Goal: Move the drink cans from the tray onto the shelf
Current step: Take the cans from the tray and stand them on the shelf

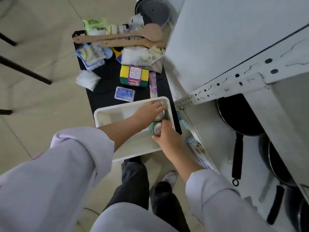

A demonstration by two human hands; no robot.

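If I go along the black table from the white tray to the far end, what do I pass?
white tray → small blue box → yellow and green sponge pack → wooden spoons → grey pot

Tray's left half was open.
Shelf [209, 139] beside tray [103, 113] was partly blocked by frying pan [237, 114]; its front strip stayed bare.
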